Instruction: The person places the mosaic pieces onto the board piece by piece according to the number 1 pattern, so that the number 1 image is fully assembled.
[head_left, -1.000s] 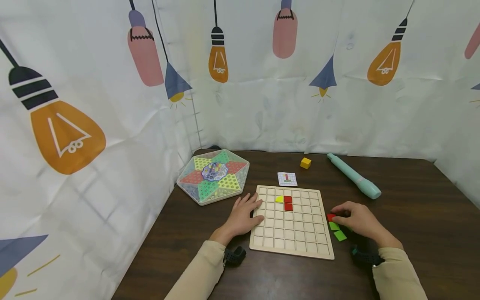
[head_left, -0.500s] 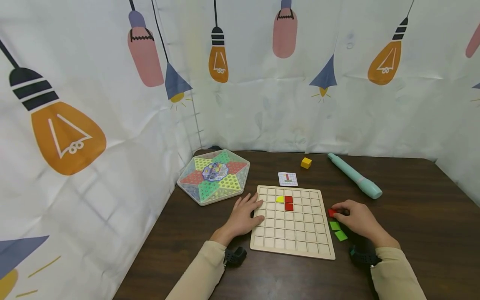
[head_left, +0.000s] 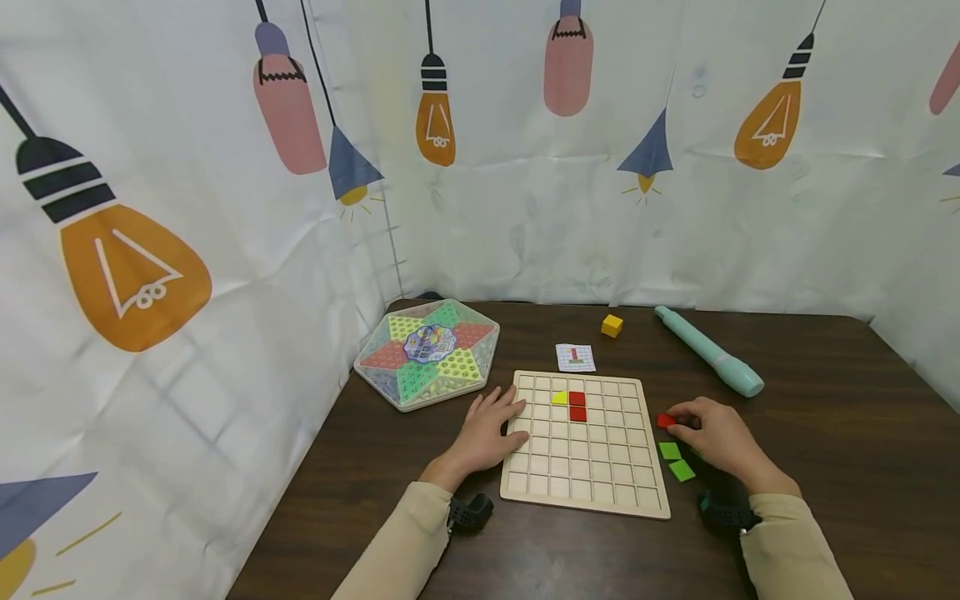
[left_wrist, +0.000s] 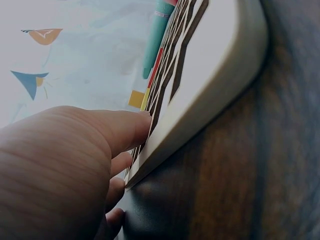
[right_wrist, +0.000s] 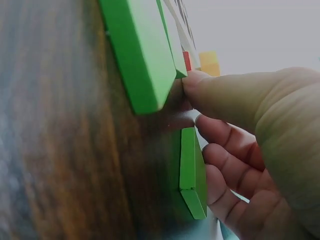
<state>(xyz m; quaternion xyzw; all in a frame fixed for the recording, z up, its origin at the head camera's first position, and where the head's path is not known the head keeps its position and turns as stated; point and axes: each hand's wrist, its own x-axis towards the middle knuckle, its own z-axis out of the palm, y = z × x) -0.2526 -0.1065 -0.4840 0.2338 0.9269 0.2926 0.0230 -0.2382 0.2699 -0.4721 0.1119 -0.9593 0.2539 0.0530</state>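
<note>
A wooden grid board (head_left: 585, 483) lies on the table, with two red tiles (head_left: 577, 407) and a yellow piece (head_left: 559, 398) in its upper cells. My left hand (head_left: 483, 433) rests on the board's left edge, fingers spread; in the left wrist view the thumb (left_wrist: 127, 129) presses its rim. Right of the board, my right hand (head_left: 716, 437) pinches a loose red tile (head_left: 665, 421) between thumb and fingers. Two green tiles (head_left: 675, 462) lie just nearer me. The right wrist view shows another green tile (right_wrist: 189, 165) beneath the curled fingers, hidden from the head view.
Behind the board lie a small pattern card (head_left: 575, 358), a yellow cube (head_left: 612, 326) and a mint-green tube-shaped object (head_left: 708, 352). A hexagonal star-pattern game box (head_left: 427, 354) sits at the back left. Printed curtains (head_left: 510, 233) hang behind the table (head_left: 847, 400).
The red tile in my right hand has slid slightly away from me, parting from the green tiles it lay against. My left hand and the board stay put.
</note>
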